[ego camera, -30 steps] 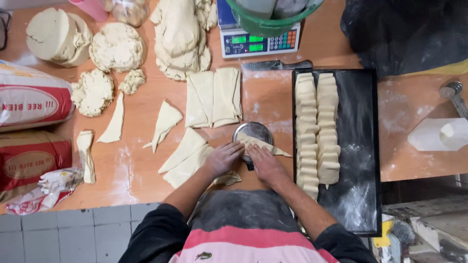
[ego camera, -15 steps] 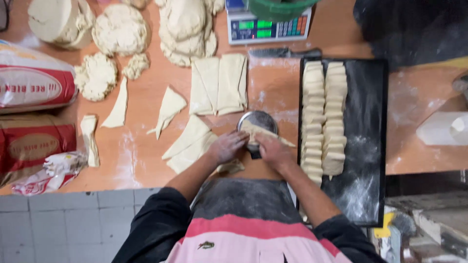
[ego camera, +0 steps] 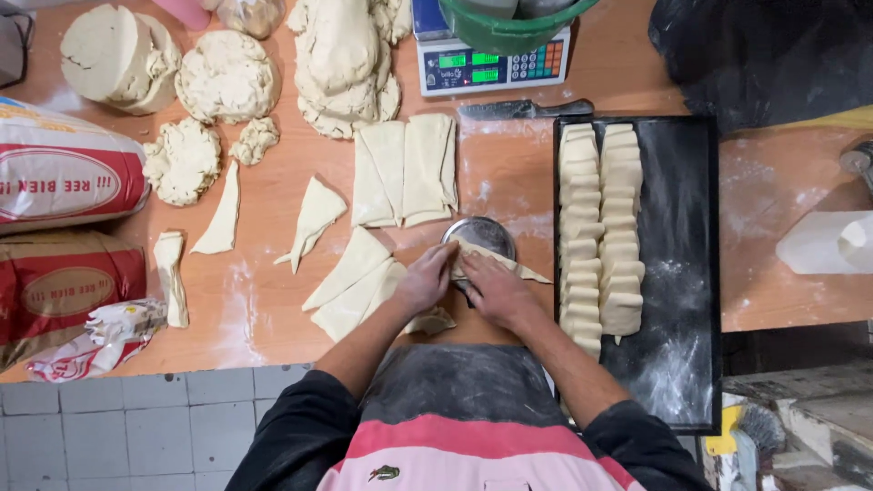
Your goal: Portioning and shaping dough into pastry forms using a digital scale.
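Both hands work one dough strip [ego camera: 496,261] at the near edge of the surface [ego camera: 273,182], just in front of a small metal bowl [ego camera: 480,235]. The left hand [ego camera: 426,280] and right hand [ego camera: 491,289] lie close together, fingers curled down onto the strip's near end (whether they pinch it or only press it cannot be told). The strip's pointed far end extends right toward the black tray [ego camera: 682,273], which carries two rows of rolled pieces [ego camera: 600,218]. Cut triangles [ego camera: 350,273] lie left of the hands. Dough lumps [ego camera: 227,77] and a scale [ego camera: 491,68] sit at the far side.
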